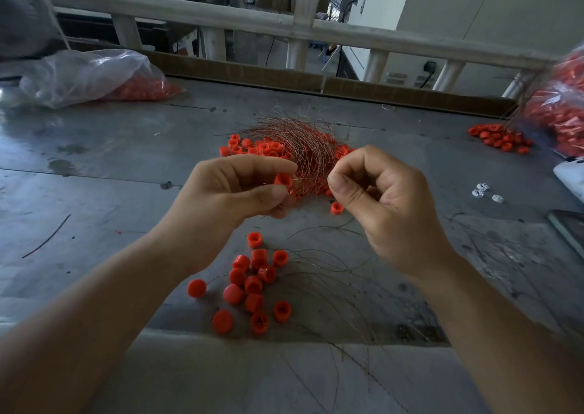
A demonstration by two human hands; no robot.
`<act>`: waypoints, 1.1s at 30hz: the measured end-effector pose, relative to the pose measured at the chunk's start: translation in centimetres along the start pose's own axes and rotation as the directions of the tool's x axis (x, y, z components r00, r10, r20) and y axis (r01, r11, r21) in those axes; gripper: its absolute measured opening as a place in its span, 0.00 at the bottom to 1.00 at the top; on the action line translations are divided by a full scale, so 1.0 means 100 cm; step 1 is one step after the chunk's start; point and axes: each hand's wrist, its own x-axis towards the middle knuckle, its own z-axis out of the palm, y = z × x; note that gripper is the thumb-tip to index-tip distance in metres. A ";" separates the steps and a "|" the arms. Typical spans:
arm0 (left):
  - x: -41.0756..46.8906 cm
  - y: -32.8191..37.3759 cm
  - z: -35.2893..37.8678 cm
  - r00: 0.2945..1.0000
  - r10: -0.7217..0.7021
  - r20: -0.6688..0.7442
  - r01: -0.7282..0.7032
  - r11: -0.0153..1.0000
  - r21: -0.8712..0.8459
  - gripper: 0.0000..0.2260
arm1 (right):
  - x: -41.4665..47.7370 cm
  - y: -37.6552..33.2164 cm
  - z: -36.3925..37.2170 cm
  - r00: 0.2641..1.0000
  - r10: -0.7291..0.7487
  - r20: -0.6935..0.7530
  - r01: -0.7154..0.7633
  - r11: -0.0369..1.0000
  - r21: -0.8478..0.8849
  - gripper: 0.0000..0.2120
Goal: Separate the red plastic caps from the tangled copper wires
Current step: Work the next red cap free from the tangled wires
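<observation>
My left hand (234, 189) pinches one red plastic cap (283, 180) between thumb and fingers. Just to its right, my right hand (379, 198) pinches a thin copper wire that runs to that cap. Behind both hands lies a tangled bundle of copper wires (300, 141) over a heap of red caps (252, 148). Below my hands, several loose red caps (252, 284) lie on the grey table (94, 176), with loose wires (341, 287) curving beside them.
A clear plastic bag with red caps (94, 75) lies at the back left. Another bag of caps (562, 110) and a small pile of caps (499, 138) sit at the right. A stray wire (47, 236) lies at the left. A white railing (221, 15) runs behind the table.
</observation>
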 end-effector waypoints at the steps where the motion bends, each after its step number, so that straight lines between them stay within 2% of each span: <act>1: 0.000 0.000 0.000 1.000 -0.005 0.008 0.005 1.000 -0.023 0.10 | 0.000 0.000 0.000 1.000 0.004 0.009 -0.004 1.000 0.004 0.08; 3: 0.000 0.000 0.000 0.999 -0.010 0.045 0.011 0.999 -0.033 0.08 | 0.000 0.001 0.001 0.999 0.011 0.031 -0.012 1.000 0.009 0.07; 9: -0.002 0.001 0.001 0.990 -0.011 0.140 0.014 1.000 -0.019 0.15 | -0.001 0.002 0.002 0.996 0.026 0.088 -0.029 0.999 0.039 0.07; 15: -0.003 0.002 0.001 0.984 0.005 0.180 0.013 0.995 -0.101 0.13 | -0.002 0.002 0.004 0.992 0.036 0.124 -0.037 0.999 0.001 0.07; 22: -0.003 0.000 0.000 0.987 -0.011 0.157 0.039 0.983 -0.179 0.14 | -0.003 0.002 0.003 0.995 0.068 0.076 -0.064 0.997 -0.046 0.06; 25: -0.003 0.001 0.000 0.987 -0.009 0.159 0.039 0.982 -0.184 0.12 | -0.004 0.002 0.001 0.995 0.077 0.062 -0.074 0.996 -0.052 0.06; 33: -0.004 0.001 0.001 0.989 -0.012 0.149 0.039 0.983 -0.179 0.14 | -0.004 0.002 0.001 0.994 0.091 0.052 -0.088 0.994 -0.063 0.05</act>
